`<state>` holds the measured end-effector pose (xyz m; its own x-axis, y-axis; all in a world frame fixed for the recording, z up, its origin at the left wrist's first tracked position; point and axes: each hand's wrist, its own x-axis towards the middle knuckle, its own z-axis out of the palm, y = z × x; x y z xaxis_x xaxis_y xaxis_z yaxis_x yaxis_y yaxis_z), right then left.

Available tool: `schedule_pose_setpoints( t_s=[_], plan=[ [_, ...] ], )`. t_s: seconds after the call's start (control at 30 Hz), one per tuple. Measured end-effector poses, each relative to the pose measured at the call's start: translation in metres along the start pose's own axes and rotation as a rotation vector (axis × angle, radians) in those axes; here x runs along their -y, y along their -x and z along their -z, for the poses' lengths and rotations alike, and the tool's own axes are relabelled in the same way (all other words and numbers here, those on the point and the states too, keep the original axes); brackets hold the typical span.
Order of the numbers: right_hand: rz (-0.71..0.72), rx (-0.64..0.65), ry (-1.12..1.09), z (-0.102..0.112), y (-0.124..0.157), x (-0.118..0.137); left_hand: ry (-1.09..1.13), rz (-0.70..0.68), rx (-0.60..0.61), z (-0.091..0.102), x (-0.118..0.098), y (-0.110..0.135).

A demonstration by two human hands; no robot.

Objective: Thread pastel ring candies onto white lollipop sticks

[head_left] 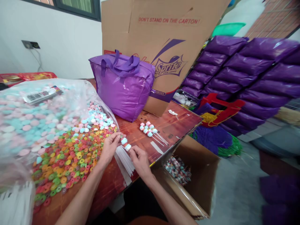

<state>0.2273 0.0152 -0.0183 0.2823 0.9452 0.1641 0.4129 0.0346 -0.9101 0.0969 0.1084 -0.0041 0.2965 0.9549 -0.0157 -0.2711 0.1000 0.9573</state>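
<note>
Between my hands is a candy skewer (126, 144) with pale blue and white marshmallow pieces and an orange piece between them. My right hand (141, 160) pinches it at its near end; the stick is mostly hidden by the fingers. At the far end, my left hand (112, 145) is closed, its fingertips on a small greenish gummy ring (122, 136), partly hidden. Below the skewer lies a bundle of white sticks (125, 160). Left of my hands spreads a heap of coloured gummy rings (72, 153), with pink, blue and white marshmallows (99, 118) behind it.
Several finished skewers (150, 129) lie on the table (131, 128). A purple bag (122, 87) stands behind, before a large carton (150, 37). An open box (201, 175) holding wrapped candies (178, 170) sits below the table's right edge. Stacked purple bags (253, 72) stand at right.
</note>
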Motion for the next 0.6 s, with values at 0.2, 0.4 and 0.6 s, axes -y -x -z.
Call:
schedule_pose_setpoints(
  t_s=[0.2, 0.4, 0.6],
  plan=[
    [-0.010, -0.080, -0.012, -0.005, 0.003, 0.009, 0.114, 0.174, 0.009, -0.001, -0.011, 0.003],
    [-0.051, -0.183, -0.092, -0.015, 0.000, 0.010, 0.107, 0.298, -0.008, -0.014, -0.011, 0.003],
    [-0.086, -0.216, -0.289, 0.013, 0.007, -0.003, 0.068, 0.352, 0.010, -0.039, -0.004, 0.016]
  ],
)
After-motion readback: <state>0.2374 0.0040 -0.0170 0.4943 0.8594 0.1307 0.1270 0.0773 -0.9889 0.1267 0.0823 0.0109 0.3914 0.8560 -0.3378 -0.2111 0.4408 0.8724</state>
